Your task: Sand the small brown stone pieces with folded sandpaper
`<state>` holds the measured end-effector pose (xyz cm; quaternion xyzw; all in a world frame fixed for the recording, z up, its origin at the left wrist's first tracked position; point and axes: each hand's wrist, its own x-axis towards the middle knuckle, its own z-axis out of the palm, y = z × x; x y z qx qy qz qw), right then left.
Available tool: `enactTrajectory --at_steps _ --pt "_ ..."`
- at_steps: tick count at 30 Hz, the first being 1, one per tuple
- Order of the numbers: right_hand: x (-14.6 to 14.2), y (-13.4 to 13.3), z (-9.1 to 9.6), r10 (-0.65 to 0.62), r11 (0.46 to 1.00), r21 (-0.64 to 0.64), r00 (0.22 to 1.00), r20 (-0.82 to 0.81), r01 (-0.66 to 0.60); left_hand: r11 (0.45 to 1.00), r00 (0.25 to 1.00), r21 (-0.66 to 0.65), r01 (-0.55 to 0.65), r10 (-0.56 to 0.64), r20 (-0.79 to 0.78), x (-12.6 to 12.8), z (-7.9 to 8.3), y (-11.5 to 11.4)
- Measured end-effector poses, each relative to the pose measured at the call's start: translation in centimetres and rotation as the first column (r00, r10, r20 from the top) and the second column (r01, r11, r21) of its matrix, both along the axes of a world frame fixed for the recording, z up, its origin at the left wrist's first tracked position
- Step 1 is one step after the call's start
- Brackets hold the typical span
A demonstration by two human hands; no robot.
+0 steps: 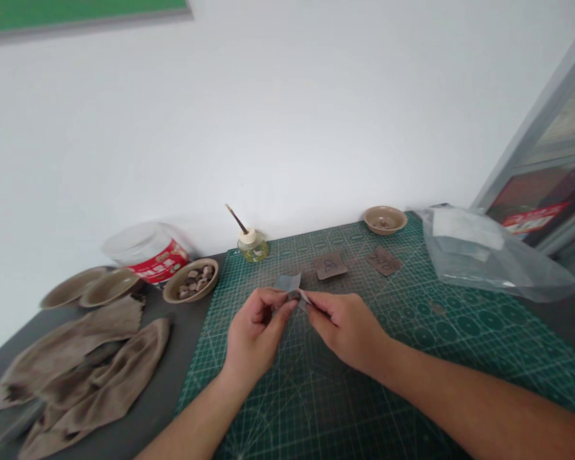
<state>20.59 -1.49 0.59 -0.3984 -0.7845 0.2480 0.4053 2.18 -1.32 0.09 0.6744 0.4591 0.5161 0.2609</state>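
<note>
Over the green cutting mat (412, 332), my left hand (256, 329) and my right hand (342, 326) meet at the fingertips. Both are closed in a pinch around a small grey piece of sandpaper (288, 282), and something small sits between the fingers, too hidden to name. The paper's upper edge sticks up above my left fingers. Two brown sandpaper squares (330, 264) (384, 260) with handwritten marks lie flat on the mat just beyond my hands.
A bowl of small brownish pieces (191, 281) and two shallow dishes (91, 287) stand left, by a red-labelled tub (146, 252). A small glass bottle with a stick (252, 246) stands at the mat's back edge, another bowl (384, 219) farther right. Brown cloths (81, 364) lie left, a plastic bag (483, 255) right.
</note>
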Motion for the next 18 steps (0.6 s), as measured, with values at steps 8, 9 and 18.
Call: enactTrajectory --at_steps 8,9,18 --pt "0.68 1.09 0.2 -0.128 0.987 -0.123 0.971 -0.201 0.105 0.996 0.969 -0.006 0.087 -0.083 0.231 0.29 0.27 0.27" --pt "0.68 1.1 0.2 -0.136 0.986 -0.121 0.964 -0.229 0.111 0.993 0.959 -0.021 0.114 -0.104 0.264 0.33 0.23 0.33" --pt "1.08 0.98 0.58 -0.062 0.993 0.083 0.976 -0.211 0.081 0.969 0.965 -0.189 0.158 -0.112 0.235 -0.09 0.59 0.43"
